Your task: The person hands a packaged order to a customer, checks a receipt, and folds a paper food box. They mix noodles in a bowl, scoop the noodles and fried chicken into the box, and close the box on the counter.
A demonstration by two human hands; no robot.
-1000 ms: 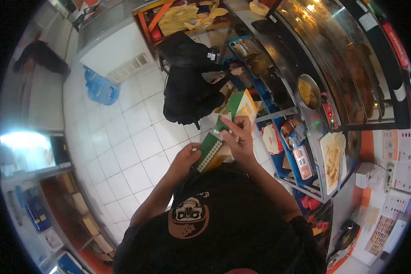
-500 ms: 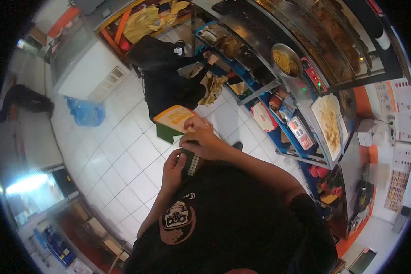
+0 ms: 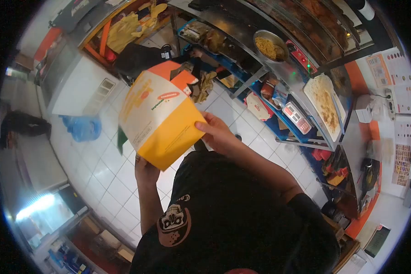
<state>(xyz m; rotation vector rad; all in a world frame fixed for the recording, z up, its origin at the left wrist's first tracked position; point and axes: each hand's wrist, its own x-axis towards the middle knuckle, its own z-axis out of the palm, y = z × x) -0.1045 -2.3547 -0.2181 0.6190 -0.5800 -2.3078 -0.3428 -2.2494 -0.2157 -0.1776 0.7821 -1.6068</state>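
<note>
A cardboard food carton (image 3: 162, 119), white, yellow and orange with printed lettering, is held up in front of my chest. My right hand (image 3: 216, 131) grips its right edge, thumb on the yellow face and the other fingers partly out of sight behind. At the lower left corner my left hand (image 3: 147, 171) holds the carton from below, most of its fingers hidden by the board. A dark green piece (image 3: 122, 140) shows past the carton's left edge; whether it joins the carton, I cannot tell.
Beyond the carton, a person in black (image 3: 139, 59) bends beside the shelves, near crumpled brown paper (image 3: 204, 86). On the right counter are a metal bowl of yellow food (image 3: 270, 47), a scale (image 3: 296, 117) and a stained white board (image 3: 325, 107). A blue water jug (image 3: 83, 128) lies on the tiles.
The carton has been raised and turned, so its white and yellow printed side now faces me. My hands have moved apart, from close together at a green part to opposite edges of the carton.
</note>
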